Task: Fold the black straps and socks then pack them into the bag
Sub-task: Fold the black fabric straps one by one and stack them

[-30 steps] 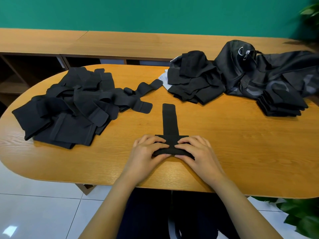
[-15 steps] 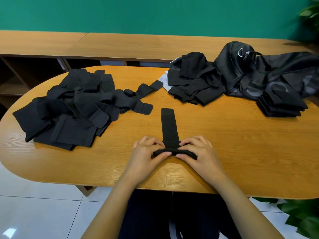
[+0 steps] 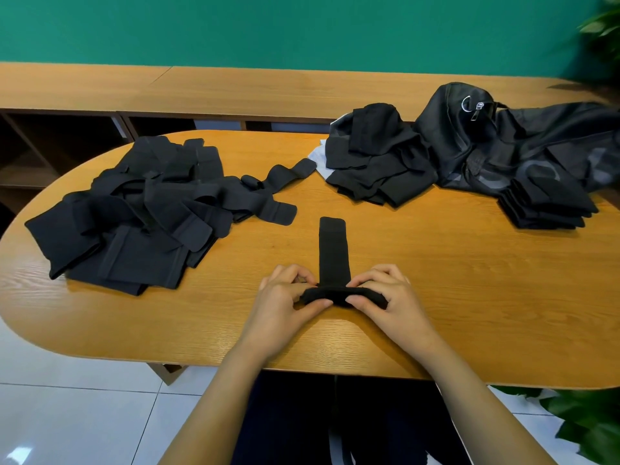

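My left hand (image 3: 281, 298) and right hand (image 3: 394, 297) pinch the near end of the long black elastic strap (image 3: 333, 250), lower centre on the wooden surface (image 3: 453, 290). Flat a second ago, that end is now bunched into a roll, so folding has begun.

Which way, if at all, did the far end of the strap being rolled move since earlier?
Yes. The strap's far end has slid toward the person, judged against the flat tab lying left of it.
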`<state>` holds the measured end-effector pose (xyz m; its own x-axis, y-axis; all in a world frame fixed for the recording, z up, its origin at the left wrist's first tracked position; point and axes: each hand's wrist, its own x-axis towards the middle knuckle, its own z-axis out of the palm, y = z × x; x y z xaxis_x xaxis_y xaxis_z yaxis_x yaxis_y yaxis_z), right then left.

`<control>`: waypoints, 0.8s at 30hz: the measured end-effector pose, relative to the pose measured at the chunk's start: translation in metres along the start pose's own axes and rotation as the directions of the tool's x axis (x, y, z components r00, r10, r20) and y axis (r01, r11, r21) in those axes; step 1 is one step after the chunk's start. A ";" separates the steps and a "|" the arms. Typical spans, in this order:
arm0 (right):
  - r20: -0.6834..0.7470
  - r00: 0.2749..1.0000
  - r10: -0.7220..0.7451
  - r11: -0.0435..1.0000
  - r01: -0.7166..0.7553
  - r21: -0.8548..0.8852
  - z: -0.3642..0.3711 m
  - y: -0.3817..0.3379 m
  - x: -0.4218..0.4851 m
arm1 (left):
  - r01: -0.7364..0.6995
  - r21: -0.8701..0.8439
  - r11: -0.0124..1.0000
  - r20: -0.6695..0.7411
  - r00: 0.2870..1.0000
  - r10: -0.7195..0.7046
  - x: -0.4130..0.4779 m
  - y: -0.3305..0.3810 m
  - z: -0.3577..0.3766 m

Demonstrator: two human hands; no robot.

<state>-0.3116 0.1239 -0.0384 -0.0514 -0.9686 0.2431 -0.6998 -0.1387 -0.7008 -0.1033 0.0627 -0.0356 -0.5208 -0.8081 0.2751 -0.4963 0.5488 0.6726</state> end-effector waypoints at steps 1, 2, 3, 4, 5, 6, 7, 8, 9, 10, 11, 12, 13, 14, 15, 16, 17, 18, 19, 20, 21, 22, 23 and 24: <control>-0.005 1.000 0.014 1.000 -0.014 0.004 -0.001 -0.001 0.000 | 0.009 -0.016 1.000 -0.011 1.000 -0.009 0.000 0.000 0.000; -0.011 1.000 0.026 1.000 -0.026 0.001 -0.001 -0.002 0.000 | 0.016 -0.030 0.999 -0.021 1.000 -0.016 0.001 -0.001 0.001; -0.014 0.999 0.035 0.999 -0.035 -0.007 -0.002 -0.002 -0.001 | 0.022 -0.041 0.999 -0.027 0.999 -0.023 0.001 -0.001 0.001; -0.014 0.999 0.042 0.999 -0.042 -0.014 -0.002 -0.002 -0.001 | 0.027 -0.049 0.998 -0.029 0.999 -0.028 0.000 -0.001 0.001; -0.013 0.999 0.048 0.999 -0.048 -0.020 -0.002 -0.003 -0.002 | 0.030 -0.057 0.998 -0.032 0.999 -0.032 0.000 0.000 0.001; -0.011 0.998 0.058 0.998 -0.059 -0.021 -0.002 -0.003 -0.002 | 0.032 -0.066 0.997 -0.034 0.999 -0.034 0.000 0.000 0.001; -0.008 0.997 0.077 0.997 -0.078 -0.015 -0.002 -0.003 -0.002 | 0.031 -0.072 0.997 -0.037 0.999 -0.034 0.000 0.000 0.000; -0.004 0.995 0.100 0.995 -0.100 -0.002 -0.002 -0.003 -0.002 | 0.027 -0.075 0.997 -0.040 0.999 -0.030 0.000 0.000 0.000; -0.002 0.992 0.129 0.992 -0.129 0.012 -0.002 -0.004 -0.002 | 0.025 -0.077 0.997 -0.045 0.999 -0.028 -0.001 0.000 0.000; -0.005 0.988 0.156 0.988 -0.156 0.019 -0.001 -0.004 -0.002 | 0.024 -0.084 0.996 -0.055 0.998 -0.029 -0.001 -0.001 0.001; -0.014 0.984 0.177 0.984 -0.177 0.017 -0.001 -0.004 -0.001 | 0.028 -0.097 0.995 -0.073 0.997 -0.035 -0.002 0.000 0.001; -0.026 0.982 0.189 0.982 -0.189 0.010 -0.001 -0.004 -0.001 | 0.035 -0.115 0.993 -0.097 0.994 -0.046 -0.002 -0.001 0.001; -0.034 0.980 0.195 0.981 -0.195 0.008 -0.002 -0.005 -0.001 | 0.047 -0.129 0.990 -0.116 0.991 -0.062 -0.003 -0.002 0.001; -0.037 0.979 0.199 0.980 -0.199 0.016 -0.002 -0.006 -0.001 | 0.060 -0.139 0.988 -0.125 0.989 -0.078 -0.002 -0.002 0.001; -0.036 0.978 0.204 0.979 -0.203 0.029 -0.003 -0.007 -0.001 | 0.069 -0.146 0.987 -0.123 0.989 -0.087 -0.002 -0.002 0.000; -0.034 0.978 0.206 0.978 -0.204 0.040 -0.003 -0.008 -0.002 | 0.069 -0.158 0.985 -0.115 0.990 -0.088 -0.002 -0.003 0.000; -0.036 0.978 0.203 0.978 -0.201 0.051 -0.004 -0.008 -0.002 | 0.071 -0.176 0.982 -0.113 0.989 -0.091 -0.002 -0.001 0.000; -0.040 0.979 0.200 0.978 -0.197 0.064 -0.004 -0.008 -0.002 | 0.073 -0.195 0.978 -0.117 0.988 -0.097 -0.003 -0.001 0.000; -0.043 0.978 0.202 0.977 -0.198 0.076 -0.004 -0.008 -0.001 | 0.080 -0.203 0.976 -0.123 0.987 -0.107 -0.003 0.000 -0.001; -0.047 0.976 0.214 0.975 -0.210 0.079 -0.003 -0.007 -0.001 | 0.082 -0.206 0.975 -0.133 0.985 -0.111 -0.003 0.000 -0.001; -0.058 0.973 0.222 0.973 -0.218 0.074 -0.002 -0.006 -0.001 | 0.087 -0.206 0.975 -0.141 0.983 -0.117 -0.004 0.001 -0.001; -0.072 0.972 0.223 0.974 -0.218 0.063 -0.002 -0.005 -0.001 | 0.091 -0.209 0.974 -0.148 0.981 -0.123 -0.004 0.001 0.000; -0.085 0.971 0.222 0.974 -0.218 0.054 -0.001 -0.004 -0.002 | 0.095 -0.211 0.973 -0.150 0.980 -0.128 -0.004 0.000 -0.001; -0.095 0.971 0.221 0.975 -0.217 0.048 -0.001 -0.004 -0.002 | 0.099 -0.210 0.973 -0.147 0.980 -0.131 -0.004 0.000 -0.001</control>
<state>-0.3094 0.1266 -0.0358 -0.2720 -0.9514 0.1444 -0.6372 0.0656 -0.7679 -0.1009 0.0658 -0.0361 -0.3435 -0.8957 0.2824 -0.3879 0.4091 0.8259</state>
